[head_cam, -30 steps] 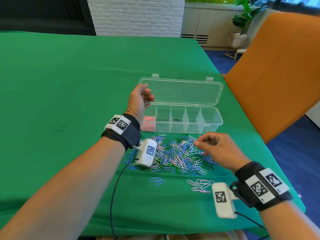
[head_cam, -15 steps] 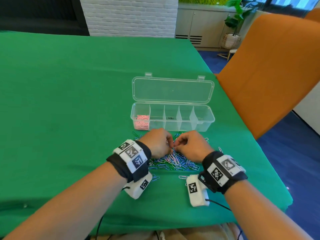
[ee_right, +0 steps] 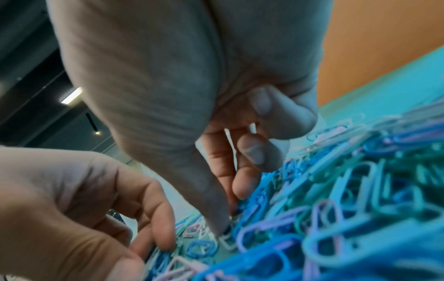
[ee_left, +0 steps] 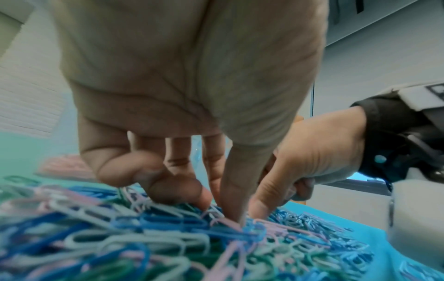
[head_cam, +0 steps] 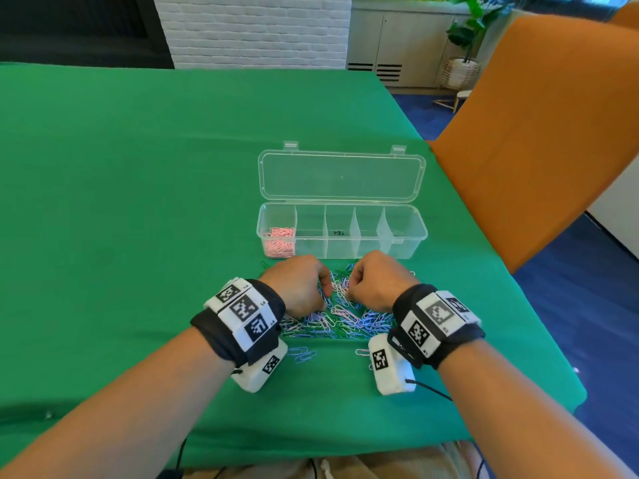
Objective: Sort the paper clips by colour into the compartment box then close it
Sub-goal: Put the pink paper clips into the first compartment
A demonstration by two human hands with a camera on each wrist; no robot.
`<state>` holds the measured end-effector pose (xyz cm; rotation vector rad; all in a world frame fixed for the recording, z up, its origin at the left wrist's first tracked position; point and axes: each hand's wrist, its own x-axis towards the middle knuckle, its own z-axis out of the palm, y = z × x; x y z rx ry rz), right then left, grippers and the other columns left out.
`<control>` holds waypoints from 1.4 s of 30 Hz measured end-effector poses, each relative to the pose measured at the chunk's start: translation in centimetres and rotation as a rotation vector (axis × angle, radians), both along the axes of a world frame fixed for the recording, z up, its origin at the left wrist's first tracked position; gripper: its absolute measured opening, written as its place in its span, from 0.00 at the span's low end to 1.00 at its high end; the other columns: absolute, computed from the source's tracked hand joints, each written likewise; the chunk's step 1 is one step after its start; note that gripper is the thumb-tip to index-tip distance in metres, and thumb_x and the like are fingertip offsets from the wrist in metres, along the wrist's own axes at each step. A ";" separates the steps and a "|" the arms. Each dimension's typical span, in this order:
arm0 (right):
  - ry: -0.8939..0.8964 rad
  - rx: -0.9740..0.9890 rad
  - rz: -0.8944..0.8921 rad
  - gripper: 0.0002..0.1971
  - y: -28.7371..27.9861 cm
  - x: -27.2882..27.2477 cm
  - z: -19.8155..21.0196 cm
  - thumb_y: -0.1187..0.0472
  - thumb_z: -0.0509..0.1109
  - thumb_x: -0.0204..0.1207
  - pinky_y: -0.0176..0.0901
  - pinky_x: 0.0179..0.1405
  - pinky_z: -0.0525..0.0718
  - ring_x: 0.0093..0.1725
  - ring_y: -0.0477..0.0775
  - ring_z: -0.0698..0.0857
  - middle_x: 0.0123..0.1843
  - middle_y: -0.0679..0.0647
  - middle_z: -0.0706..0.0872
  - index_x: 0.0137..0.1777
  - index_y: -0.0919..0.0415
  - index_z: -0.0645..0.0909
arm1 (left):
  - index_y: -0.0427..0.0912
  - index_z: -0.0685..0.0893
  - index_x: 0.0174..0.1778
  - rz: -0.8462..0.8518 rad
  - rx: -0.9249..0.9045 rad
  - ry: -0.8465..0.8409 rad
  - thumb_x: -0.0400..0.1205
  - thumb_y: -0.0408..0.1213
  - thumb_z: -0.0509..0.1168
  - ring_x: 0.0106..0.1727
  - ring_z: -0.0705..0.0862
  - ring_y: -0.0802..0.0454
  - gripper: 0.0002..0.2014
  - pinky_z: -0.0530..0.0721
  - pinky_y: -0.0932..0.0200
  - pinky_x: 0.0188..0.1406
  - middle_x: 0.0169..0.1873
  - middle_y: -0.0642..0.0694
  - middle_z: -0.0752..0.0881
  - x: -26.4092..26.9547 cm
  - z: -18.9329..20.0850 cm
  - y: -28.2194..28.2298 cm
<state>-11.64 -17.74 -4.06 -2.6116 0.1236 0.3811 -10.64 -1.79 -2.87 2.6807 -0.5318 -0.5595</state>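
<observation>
A mixed pile of blue, pink, green and white paper clips (head_cam: 337,318) lies on the green cloth in front of the clear compartment box (head_cam: 411,233). The box's lid (head_cam: 340,176) is folded back open. Pink clips (head_cam: 279,242) fill its leftmost compartment; the other compartments look empty. Both hands are down in the pile, knuckles up, close together. My left hand (ee_left: 221,213) has its thumb and forefinger tips pinched on a pink clip (ee_left: 227,222). My right hand (ee_right: 231,213) digs thumb and forefinger into the clips, nipping at a white clip (ee_right: 227,240). The fingertips are hidden in the head view.
A few stray clips (head_cam: 302,354) lie near the table's front edge between the wrists. An orange chair back (head_cam: 539,140) stands at the table's right edge. The green cloth (head_cam: 138,202) stretches left and far of the box.
One second ago my left hand was up at the box's left end and my right over the pile. Both have since come down together into the pile.
</observation>
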 end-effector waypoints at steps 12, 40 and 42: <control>0.027 -0.003 0.050 0.04 -1.5 -1.5 0.7 0.65 0.72 0.75 0.49 0.52 0.88 0.45 0.55 0.89 0.41 0.54 0.90 0.41 0.59 0.88 | 0.55 0.88 0.38 0.024 -0.113 -0.091 0.78 0.34 0.71 0.39 0.83 0.52 0.09 0.83 0.57 0.42 0.32 0.61 0.77 0.3 0.6 -2.3; 0.070 -0.093 0.153 0.13 -4.7 0.2 2.2 0.70 0.70 0.73 0.42 0.43 0.81 0.37 0.48 0.81 0.34 0.41 0.79 0.37 0.49 0.87 | 0.50 0.90 0.42 -0.028 0.028 -0.123 0.78 0.45 0.75 0.41 0.84 0.55 0.04 0.79 0.58 0.41 0.35 0.58 0.86 2.5 -0.5 -2.2; 0.070 -0.087 0.132 0.12 -4.9 0.2 2.2 0.69 0.71 0.75 0.43 0.46 0.84 0.39 0.48 0.83 0.34 0.41 0.82 0.36 0.50 0.87 | 0.48 0.90 0.41 -0.036 0.017 -0.093 0.81 0.41 0.72 0.40 0.84 0.56 0.04 0.82 0.56 0.43 0.35 0.58 0.86 2.5 -0.4 -2.0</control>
